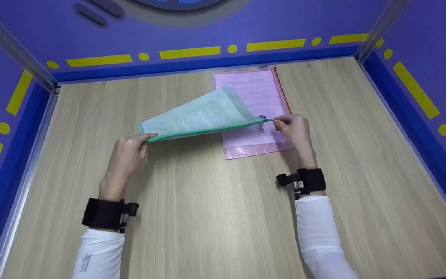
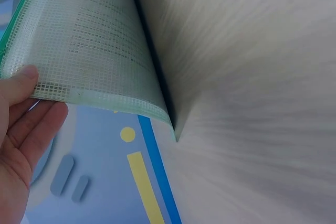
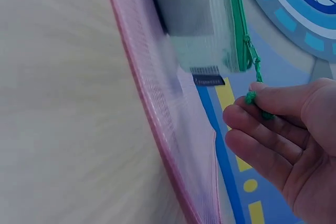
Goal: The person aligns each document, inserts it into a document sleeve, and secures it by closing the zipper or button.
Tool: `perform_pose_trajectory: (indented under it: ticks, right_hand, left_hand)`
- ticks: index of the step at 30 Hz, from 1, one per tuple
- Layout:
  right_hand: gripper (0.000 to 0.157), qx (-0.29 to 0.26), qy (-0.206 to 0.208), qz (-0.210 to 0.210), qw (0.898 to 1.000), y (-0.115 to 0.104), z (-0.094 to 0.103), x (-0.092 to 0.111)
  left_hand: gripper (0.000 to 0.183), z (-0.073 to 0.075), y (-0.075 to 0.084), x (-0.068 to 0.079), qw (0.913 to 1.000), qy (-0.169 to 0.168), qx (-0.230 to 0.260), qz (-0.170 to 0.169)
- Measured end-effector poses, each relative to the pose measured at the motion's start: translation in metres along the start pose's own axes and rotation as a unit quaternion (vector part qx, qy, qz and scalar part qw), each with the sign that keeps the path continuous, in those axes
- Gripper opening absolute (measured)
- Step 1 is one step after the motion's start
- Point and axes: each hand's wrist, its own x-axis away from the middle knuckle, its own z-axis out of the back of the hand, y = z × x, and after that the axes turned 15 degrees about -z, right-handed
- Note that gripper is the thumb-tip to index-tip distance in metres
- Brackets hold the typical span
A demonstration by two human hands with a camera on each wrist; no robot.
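A green mesh zipper pouch (image 1: 199,112) with printed paper inside is held tilted, its green zipper edge raised toward me. My left hand (image 1: 128,155) pinches the pouch's left corner between thumb and fingers; in the left wrist view the thumb lies on the mesh (image 2: 100,40). My right hand (image 1: 294,130) pinches the green zipper pull cord (image 3: 258,72) at the pouch's right end. The zipper slider (image 3: 251,51) sits at that end, near a small dark tag (image 3: 209,80). Partly under the green pouch lies a pink mesh zipper pouch (image 1: 254,151) with printed paper inside.
The wooden table (image 1: 207,217) spreads out below both arms. Blue-purple panels with yellow marks (image 1: 190,52) wall it at the back and both sides. The pink pouch's red zipper edge (image 1: 282,91) faces right.
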Motion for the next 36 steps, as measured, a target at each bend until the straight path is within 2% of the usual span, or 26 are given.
perform_pose_trajectory:
  ticks: [8,15,22,27,29,32,34,36]
  right_hand:
    - [0.017,-0.026,0.011,-0.01,1.0,0.001,0.004,-0.002]
    - [0.02,-0.053,0.056,-0.016,0.997,-0.005,-0.004,-0.001]
    - [0.027,-0.052,0.07,-0.023,0.996,-0.009,-0.011,0.003]
    - [0.028,-0.063,0.088,-0.029,0.994,-0.017,-0.011,0.01]
    - [0.029,-0.086,0.073,-0.031,0.993,-0.022,-0.014,0.015]
    - [0.036,-0.129,0.015,-0.043,0.991,-0.031,-0.023,0.022]
    - [0.042,-0.168,-0.042,-0.073,0.982,-0.036,-0.031,0.024]
    - [0.05,-0.204,-0.098,-0.109,0.968,-0.041,-0.037,0.026]
  left_hand:
    - [0.033,0.002,-0.004,0.003,0.9997,0.009,0.009,0.022]
    - [0.029,-0.005,-0.001,0.002,0.9989,0.026,0.011,0.037]
    - [0.025,-0.013,0.004,0.002,0.9974,0.047,0.005,0.055]
    - [0.027,-0.02,0.014,-0.001,0.9965,0.058,-0.006,0.06]
    - [0.027,-0.023,0.019,-0.004,0.9967,0.057,-0.009,0.056]
    - [0.028,-0.03,0.028,-0.008,0.9978,0.053,-0.007,0.039]
    - [0.028,-0.034,0.033,-0.011,0.9986,0.047,-0.004,0.022]
    - [0.027,-0.039,0.039,-0.014,0.999,0.045,-0.003,0.004]
